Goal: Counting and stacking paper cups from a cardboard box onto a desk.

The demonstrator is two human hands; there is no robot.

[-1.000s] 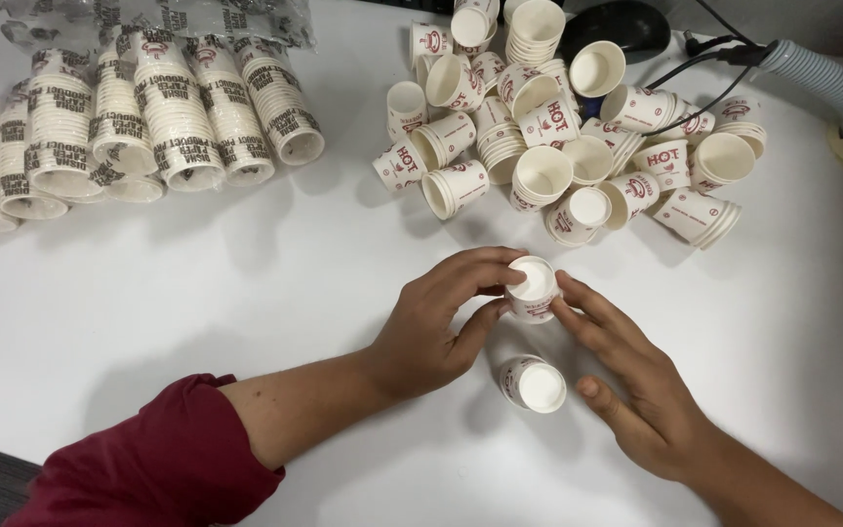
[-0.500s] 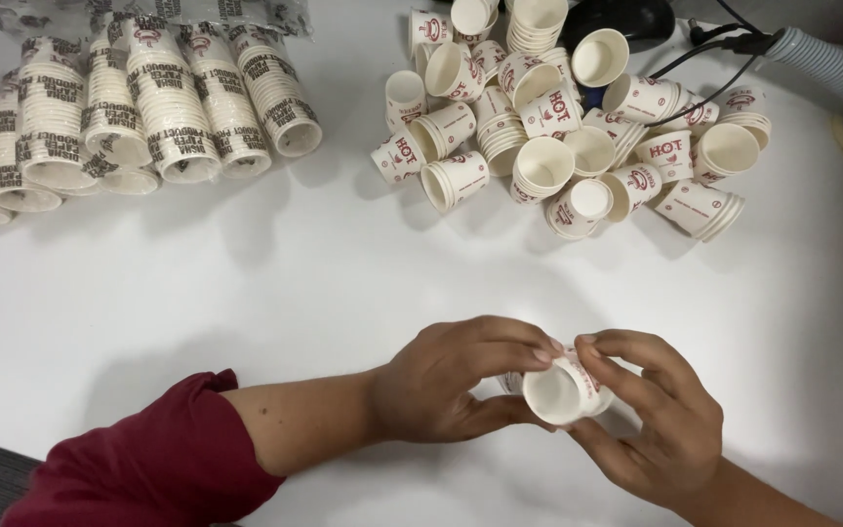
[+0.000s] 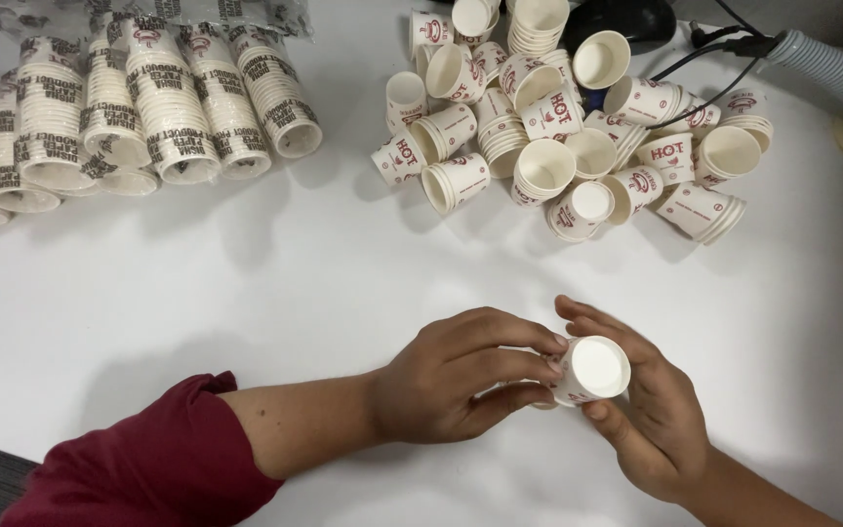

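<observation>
Lying on its side above the white table (image 3: 246,293), a small paper cup (image 3: 592,371) points its open mouth toward the camera and right, gripped by the fingers of both left hand (image 3: 461,376) and right hand (image 3: 651,410).

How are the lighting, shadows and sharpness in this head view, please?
Head view: bright, even overhead light on the white table; soft shadows beside the wrapped cup stacks and loose cup pile; both hands and their small paper cup reasonably sharp; no strong glare.
</observation>
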